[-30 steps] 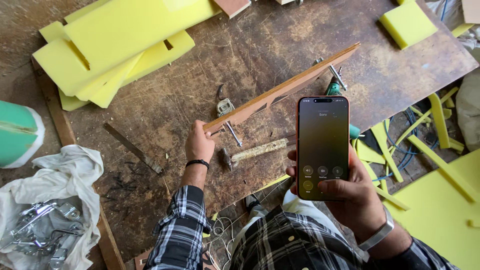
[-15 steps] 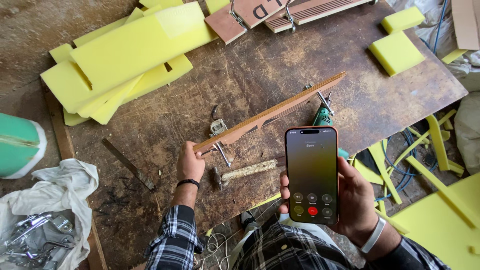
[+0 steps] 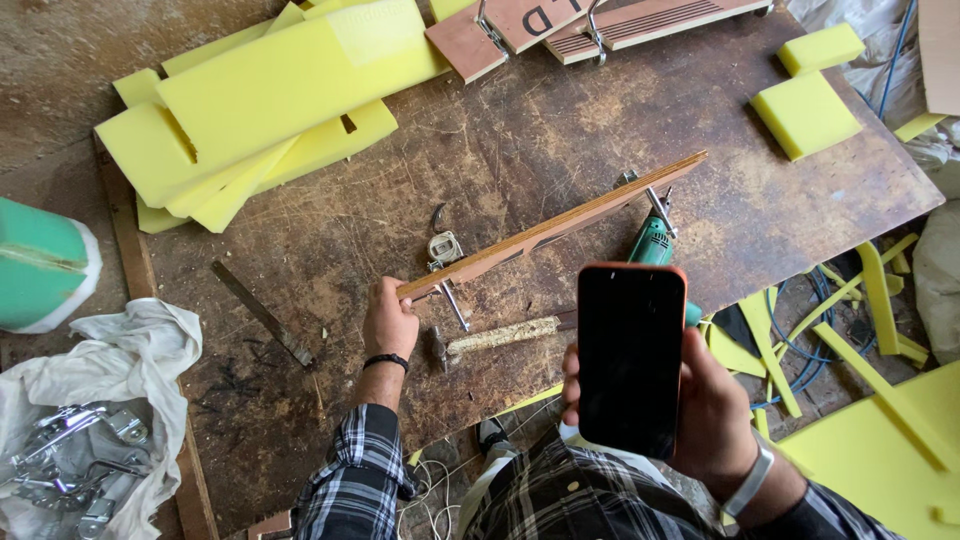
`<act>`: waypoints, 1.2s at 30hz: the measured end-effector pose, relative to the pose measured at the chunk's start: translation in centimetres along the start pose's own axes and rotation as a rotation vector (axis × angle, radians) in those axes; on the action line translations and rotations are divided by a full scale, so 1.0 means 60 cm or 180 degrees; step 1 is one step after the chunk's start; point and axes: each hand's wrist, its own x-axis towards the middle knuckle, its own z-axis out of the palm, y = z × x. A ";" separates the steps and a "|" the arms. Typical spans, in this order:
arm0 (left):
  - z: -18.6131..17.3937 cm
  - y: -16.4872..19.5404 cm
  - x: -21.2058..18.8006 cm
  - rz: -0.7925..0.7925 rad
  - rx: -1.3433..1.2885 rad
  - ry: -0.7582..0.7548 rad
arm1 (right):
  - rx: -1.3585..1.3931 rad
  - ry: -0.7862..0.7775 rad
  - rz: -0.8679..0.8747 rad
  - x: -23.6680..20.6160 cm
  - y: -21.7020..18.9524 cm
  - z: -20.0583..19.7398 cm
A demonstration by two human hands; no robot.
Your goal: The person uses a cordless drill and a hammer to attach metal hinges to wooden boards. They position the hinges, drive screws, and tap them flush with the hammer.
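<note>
At the far left, a white cloth bag point(image 3: 95, 370) is seen lying open on the ground, and a heap of shiny metal brackets point(image 3: 70, 465) is held in its mouth. Just above it, a green and white roll point(image 3: 40, 265) is cut off by the picture's edge. A worn, scratched wooden board point(image 3: 560, 130) serves as the work surface, laid over a rough earthen floor. Thick yellow foam slabs point(image 3: 270, 100) are stacked at its upper left corner, and a flat metal file point(image 3: 262, 313) lies on the bare wood below them.

The near end of a long thin wooden strip point(image 3: 560, 225) is gripped by the left hand point(image 3: 388, 322), the fingers closed around it; from there the strip runs up and to the right across the board, tilted on edge. A hammer point(image 3: 500, 335) with a pale handle lies just beside that hand, under the strip, and a green power tool point(image 3: 655, 245) is partly hidden further right.

A phone point(image 3: 630, 360) with an orange case and a dark screen is held upright in the right hand point(image 3: 705, 410), closer to the camera and apart from the strip. Smaller foam blocks point(image 3: 805, 110) rest at the board's upper right, and yellow foam offcuts point(image 3: 860, 330) with blue cable are scattered on the ground beyond its right edge.
</note>
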 end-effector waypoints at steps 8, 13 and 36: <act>0.007 -0.002 0.005 0.0054 -0.0103 0.0022 | -0.4571 -0.0840 0.1842 -0.115 0.022 -0.090; 0.006 -0.003 0.001 0.0027 -0.0172 -0.0092 | -0.4707 -0.0343 0.1967 -0.229 -0.019 -0.251; 0.009 -0.005 -0.009 0.0158 -0.0195 -0.0056 | -0.5998 0.0387 0.3819 -0.259 0.130 -0.510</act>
